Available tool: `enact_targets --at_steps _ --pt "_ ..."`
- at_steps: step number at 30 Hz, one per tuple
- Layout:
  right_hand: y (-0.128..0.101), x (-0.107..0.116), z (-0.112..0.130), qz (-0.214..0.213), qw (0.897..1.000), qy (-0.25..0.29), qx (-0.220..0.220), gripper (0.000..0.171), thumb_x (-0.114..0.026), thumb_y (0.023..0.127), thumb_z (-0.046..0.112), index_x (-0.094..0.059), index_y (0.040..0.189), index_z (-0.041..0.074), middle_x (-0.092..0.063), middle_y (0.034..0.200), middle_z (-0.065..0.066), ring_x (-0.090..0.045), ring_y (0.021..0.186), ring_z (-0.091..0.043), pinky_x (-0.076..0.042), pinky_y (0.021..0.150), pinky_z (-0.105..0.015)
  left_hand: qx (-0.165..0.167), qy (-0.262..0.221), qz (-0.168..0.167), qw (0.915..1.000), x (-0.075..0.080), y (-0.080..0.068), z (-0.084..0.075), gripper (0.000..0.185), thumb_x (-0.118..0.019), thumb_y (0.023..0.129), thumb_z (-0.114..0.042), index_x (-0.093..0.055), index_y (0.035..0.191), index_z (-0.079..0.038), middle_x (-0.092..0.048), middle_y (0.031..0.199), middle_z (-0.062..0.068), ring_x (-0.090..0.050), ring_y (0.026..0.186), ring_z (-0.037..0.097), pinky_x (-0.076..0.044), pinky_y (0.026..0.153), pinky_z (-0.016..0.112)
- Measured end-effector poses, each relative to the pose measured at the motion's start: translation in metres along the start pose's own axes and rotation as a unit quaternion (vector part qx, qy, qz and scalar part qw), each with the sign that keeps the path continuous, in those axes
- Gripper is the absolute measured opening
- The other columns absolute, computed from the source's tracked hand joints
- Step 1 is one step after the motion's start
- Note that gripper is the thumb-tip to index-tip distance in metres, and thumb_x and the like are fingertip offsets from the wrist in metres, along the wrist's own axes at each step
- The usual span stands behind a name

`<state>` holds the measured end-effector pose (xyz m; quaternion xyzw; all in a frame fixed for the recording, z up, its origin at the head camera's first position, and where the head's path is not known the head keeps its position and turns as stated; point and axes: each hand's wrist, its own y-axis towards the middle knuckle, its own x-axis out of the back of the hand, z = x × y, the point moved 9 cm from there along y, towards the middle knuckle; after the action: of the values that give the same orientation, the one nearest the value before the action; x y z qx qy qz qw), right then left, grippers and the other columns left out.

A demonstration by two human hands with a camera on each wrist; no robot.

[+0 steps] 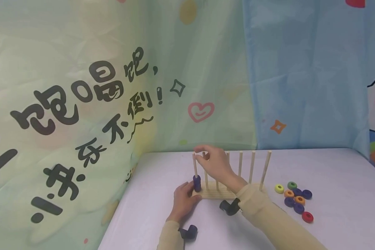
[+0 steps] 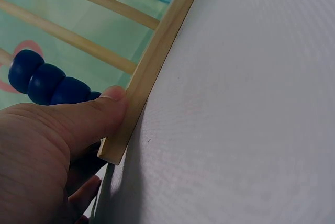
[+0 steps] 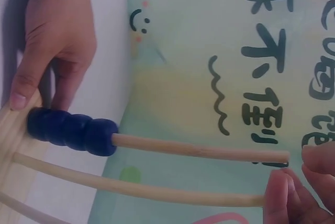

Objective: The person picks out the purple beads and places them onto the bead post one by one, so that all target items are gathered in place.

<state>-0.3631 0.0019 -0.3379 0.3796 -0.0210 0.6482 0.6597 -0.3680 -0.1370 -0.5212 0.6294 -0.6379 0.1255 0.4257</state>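
Two hands at a wooden peg rack, dark blue rings stacked on its leftmost peg.

Head view: the left hand [image 1: 183, 201] rests on the white table [image 1: 331, 173], thumb and fingers holding the left end of the wooden base [image 1: 213, 194]; the right hand [image 1: 215, 163] is up at the peg tops, fingertips bunched by the leftmost peg [image 1: 195, 166], and whether they pinch anything cannot be told. The blue rings [image 1: 197, 183] sit low on that peg; loose coloured rings [image 1: 295, 199] lie to the right of the rack.
Left wrist view: the thumb [image 2: 99, 111] presses the base's edge [image 2: 157, 56], beside the blue rings [image 2: 47, 82].
Right wrist view: the blue rings [image 3: 73, 130] sit at the peg's foot, the right fingertips [image 3: 293, 192] curled near the peg's tip [image 3: 280, 156].
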Motion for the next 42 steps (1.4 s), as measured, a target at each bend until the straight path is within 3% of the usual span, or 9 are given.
enact_targets --at_steps 6,10,19,26,33,42 --pt "-0.005 0.006 0.007 -0.007 0.999 0.034 0.005 0.016 -0.064 0.083 0.025 -0.064 0.099 0.028 -0.064 0.09 0.015 -0.058 0.067 -0.005 -0.049 0.052 -0.025 0.01 0.003 0.007 0.9999 0.0 0.0 0.0 0.055 -0.074 0.07 -0.028 -0.057 0.122 -0.025 -0.063 0.113 -0.003 -0.052 0.108 0.022 -0.032 0.098 0.048" --pt "-0.016 0.006 0.008 -0.002 0.999 0.045 0.018 0.017 -0.064 0.083 0.023 -0.066 0.1 0.021 -0.065 0.087 0.011 -0.058 0.064 -0.007 -0.049 0.053 -0.024 0.013 0.004 0.01 0.9999 0.001 0.0 0.0 0.055 -0.073 0.071 -0.029 -0.056 0.123 -0.023 -0.062 0.115 -0.003 -0.051 0.111 0.023 -0.031 0.099 0.048" --pt "-0.041 0.009 -0.025 -0.002 1.0 0.018 0.019 0.018 -0.066 0.082 0.021 -0.067 0.1 0.018 -0.067 0.087 0.008 -0.057 0.062 -0.006 -0.047 0.053 -0.022 0.001 0.001 -0.004 1.0 0.001 0.001 0.0 0.056 -0.074 0.07 -0.03 -0.057 0.123 -0.025 -0.063 0.112 -0.001 -0.053 0.106 0.023 -0.034 0.096 0.048" --pt "-0.055 0.011 -0.051 0.0 1.0 0.01 -0.011 0.018 -0.066 0.082 0.022 -0.067 0.099 0.018 -0.067 0.088 0.008 -0.057 0.063 -0.008 -0.046 0.053 -0.022 0.019 -0.009 0.008 0.9998 -0.001 0.0 0.003 0.056 -0.073 0.071 -0.03 -0.056 0.124 -0.025 -0.061 0.117 -0.002 -0.05 0.112 0.024 -0.029 0.1 0.048" --pt "-0.072 0.008 -0.07 -0.003 0.999 0.021 -0.048 0.017 -0.067 0.081 0.021 -0.067 0.098 0.017 -0.067 0.087 0.007 -0.057 0.062 -0.009 -0.046 0.049 -0.022 0.012 -0.004 0.005 0.9999 -0.001 -0.001 0.004 0.056 -0.073 0.071 -0.032 -0.055 0.124 -0.027 -0.06 0.119 -0.004 -0.05 0.113 0.025 -0.029 0.099 0.05" --pt "-0.099 0.029 -0.1 -0.035 0.993 0.028 -0.109 0.021 -0.064 0.083 0.03 -0.065 0.102 0.02 -0.065 0.093 0.004 -0.06 0.066 -0.014 -0.051 0.053 -0.022 0.019 0.001 0.013 0.9997 -0.003 0.001 0.005 0.055 -0.072 0.072 -0.032 -0.056 0.124 -0.023 -0.06 0.119 -0.003 -0.048 0.116 0.025 -0.027 0.102 0.048"
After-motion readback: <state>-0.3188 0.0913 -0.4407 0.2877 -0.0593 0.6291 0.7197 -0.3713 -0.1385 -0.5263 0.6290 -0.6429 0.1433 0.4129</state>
